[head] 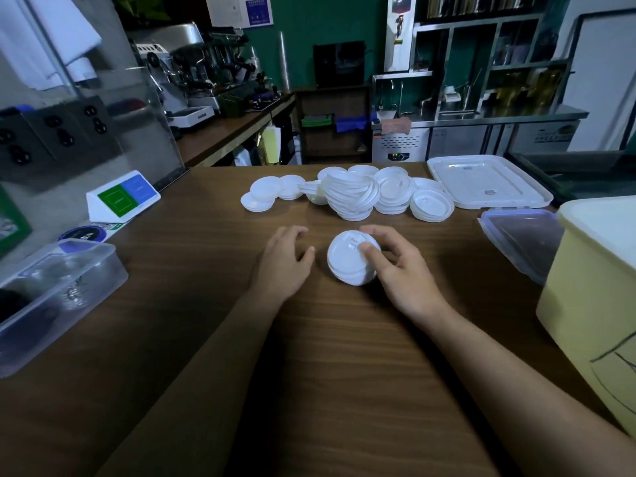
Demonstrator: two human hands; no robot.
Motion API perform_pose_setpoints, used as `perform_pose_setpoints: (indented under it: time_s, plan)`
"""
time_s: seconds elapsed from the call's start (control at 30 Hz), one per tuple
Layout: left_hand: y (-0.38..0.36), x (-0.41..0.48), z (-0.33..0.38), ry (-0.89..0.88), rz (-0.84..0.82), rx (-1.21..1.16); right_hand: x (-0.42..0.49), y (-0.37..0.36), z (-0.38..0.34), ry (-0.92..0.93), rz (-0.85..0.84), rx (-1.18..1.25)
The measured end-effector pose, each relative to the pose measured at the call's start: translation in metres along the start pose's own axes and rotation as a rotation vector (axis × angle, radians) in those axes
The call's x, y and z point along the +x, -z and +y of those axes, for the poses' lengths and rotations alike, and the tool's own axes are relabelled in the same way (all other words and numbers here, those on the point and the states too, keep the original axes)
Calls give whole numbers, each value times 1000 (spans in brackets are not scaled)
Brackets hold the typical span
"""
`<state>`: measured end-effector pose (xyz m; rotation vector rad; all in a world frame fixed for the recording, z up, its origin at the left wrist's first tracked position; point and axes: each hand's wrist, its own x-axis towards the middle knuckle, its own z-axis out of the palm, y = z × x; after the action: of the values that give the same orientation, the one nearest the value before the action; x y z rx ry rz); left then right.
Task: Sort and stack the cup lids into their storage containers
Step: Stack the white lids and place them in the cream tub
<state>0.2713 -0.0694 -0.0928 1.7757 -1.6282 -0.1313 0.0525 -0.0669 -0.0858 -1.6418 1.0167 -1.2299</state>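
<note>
right hand (402, 273) is gripping a small stack of white plastic cup lids (346, 263), left hand (285, 263) lying loose, empty; lifting it one-handed is probably fanning them out.

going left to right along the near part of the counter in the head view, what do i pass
clear plastic container → left hand → lid stack → right hand, which grips that stack → clear blue-rimmed lid → pale yellow tub

The yellow bin (592, 321) runs off the right edge; the clear tub (103, 280) off the left; poster (257, 10) print unreadable.
</note>
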Motion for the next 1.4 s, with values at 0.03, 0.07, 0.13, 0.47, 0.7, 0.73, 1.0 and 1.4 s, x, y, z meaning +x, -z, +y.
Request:
perform_pose_setpoints:
  time_s: [0.03,0.07,0.13,0.47,0.7,0.73,1.0,1.4]
  plan:
    - [3,2,-4,9,7,25,5,-5,-1,-2,-1,-20]
    - [5,4,-9,26,14,51,9,-9,-1,-4,-4,-43]
    - [11,11,-21,69,34,88,15,-14,0,5,-24,-81]
    - [10,80,-65,101,-32,270,26,-15,13,12,20,-29]
    - [6,115,-79,160,-86,331,27,-16,16,16,24,-26]
    - [6,114,-79,168,-86,323,27,-15,16,15,24,-25]
    - [13,74,-68,56,-1,225,23,-14,9,-6,20,-18]
    - [28,-33,-11,-106,28,-2,-23,4,-11,-13,87,19]
